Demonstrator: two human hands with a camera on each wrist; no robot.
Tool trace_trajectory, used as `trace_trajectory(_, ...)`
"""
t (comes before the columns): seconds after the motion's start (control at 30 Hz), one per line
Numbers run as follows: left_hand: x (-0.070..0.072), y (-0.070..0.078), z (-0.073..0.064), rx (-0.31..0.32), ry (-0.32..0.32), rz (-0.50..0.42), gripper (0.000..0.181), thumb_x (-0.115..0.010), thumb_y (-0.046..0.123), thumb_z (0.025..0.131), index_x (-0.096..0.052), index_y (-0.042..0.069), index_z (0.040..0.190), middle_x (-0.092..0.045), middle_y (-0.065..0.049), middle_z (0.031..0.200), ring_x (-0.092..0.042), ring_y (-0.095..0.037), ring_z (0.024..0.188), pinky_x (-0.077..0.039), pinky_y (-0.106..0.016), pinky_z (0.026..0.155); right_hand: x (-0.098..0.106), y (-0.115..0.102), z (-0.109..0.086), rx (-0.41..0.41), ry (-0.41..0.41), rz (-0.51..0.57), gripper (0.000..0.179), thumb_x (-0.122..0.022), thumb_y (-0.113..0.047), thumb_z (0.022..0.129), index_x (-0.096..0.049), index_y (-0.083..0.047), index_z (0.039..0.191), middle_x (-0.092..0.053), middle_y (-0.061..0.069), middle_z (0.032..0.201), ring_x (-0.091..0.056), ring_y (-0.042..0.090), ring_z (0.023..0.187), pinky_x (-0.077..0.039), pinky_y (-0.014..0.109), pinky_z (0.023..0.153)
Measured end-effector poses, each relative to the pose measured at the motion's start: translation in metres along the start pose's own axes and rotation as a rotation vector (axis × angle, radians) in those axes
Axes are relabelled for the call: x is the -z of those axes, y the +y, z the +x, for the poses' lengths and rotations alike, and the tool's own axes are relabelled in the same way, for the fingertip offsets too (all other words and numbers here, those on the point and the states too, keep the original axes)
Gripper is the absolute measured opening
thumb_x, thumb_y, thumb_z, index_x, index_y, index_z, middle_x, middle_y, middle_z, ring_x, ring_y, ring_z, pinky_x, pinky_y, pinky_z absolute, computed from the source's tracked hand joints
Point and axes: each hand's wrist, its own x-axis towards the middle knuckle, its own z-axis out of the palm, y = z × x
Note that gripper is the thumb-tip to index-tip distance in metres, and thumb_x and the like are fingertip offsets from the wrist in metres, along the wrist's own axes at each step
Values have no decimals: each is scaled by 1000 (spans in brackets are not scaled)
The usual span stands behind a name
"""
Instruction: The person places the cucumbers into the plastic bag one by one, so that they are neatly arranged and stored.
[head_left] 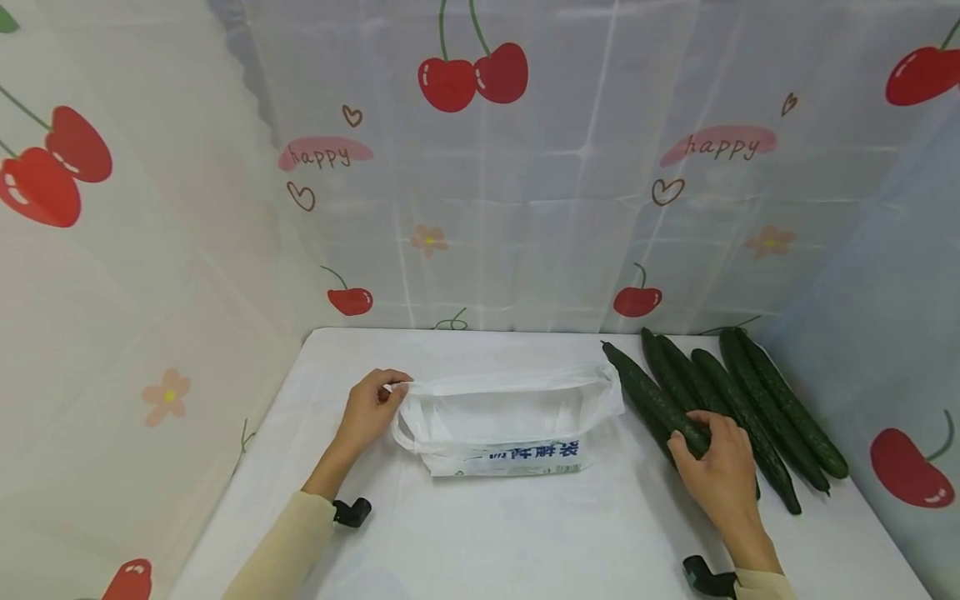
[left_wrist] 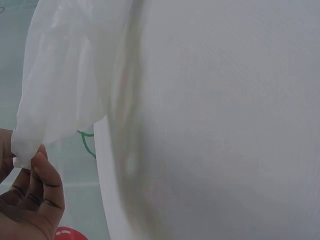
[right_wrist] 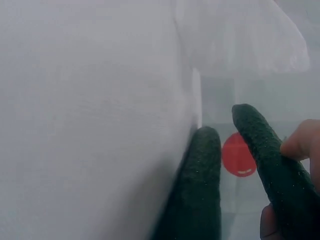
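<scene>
A white plastic bag with blue printing stands with its mouth open in the middle of the table. My left hand pinches the bag's upper left edge between thumb and fingers; in the left wrist view the thin film stretches up from the fingertips. My right hand grips a dark green cucumber, thumb on one side and fingers on the other. Its far end reaches up beside the bag's right edge. The right wrist view shows this cucumber apart from a second cucumber.
Several more cucumbers lie side by side on the right of the white-covered table. A printed curtain with cherries hangs behind the table and along both sides. Black wrist-worn devices show at both sleeves.
</scene>
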Motion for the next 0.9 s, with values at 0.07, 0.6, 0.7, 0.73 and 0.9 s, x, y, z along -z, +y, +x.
trace_trajectory(0.07,0,2,0,-11,-7,12,16,-69,18,106,-77,16,119,-73,-8,114,-59,-16,80,-50,-23,71,4,-2,1,3,9,12,41,-75,-14,95,-63,4,130,-63,30,128,-53,47,116,-42,65,92)
trace_trajectory(0.6,-2,1,0,-39,3,8,13,-70,17,106,-78,13,114,-72,-8,106,-54,-16,75,-46,-23,67,19,-5,11,42,88,111,39,-78,-9,92,-66,-1,128,-65,18,119,-46,10,108,-35,39,89)
trace_trajectory(0.7,-2,1,0,-35,0,11,13,-70,17,106,-78,14,115,-72,-8,107,-55,-16,76,-47,-23,67,21,-8,12,86,103,113,40,-78,-7,89,-66,0,127,-66,18,117,-42,4,106,-34,37,87)
trace_trajectory(0.73,-2,1,0,-31,-1,11,13,-70,17,106,-78,14,115,-72,-7,108,-55,-16,76,-47,-23,68,22,-10,12,105,109,111,40,-78,-6,89,-67,0,127,-66,19,117,-42,3,106,-34,36,87)
trace_trajectory(0.9,-1,0,0,-28,0,11,13,-70,18,106,-78,15,115,-72,-6,107,-55,-16,76,-47,-24,67,26,-19,15,196,127,112,43,-80,-4,86,-68,-1,127,-67,19,116,-43,3,106,-35,35,85)
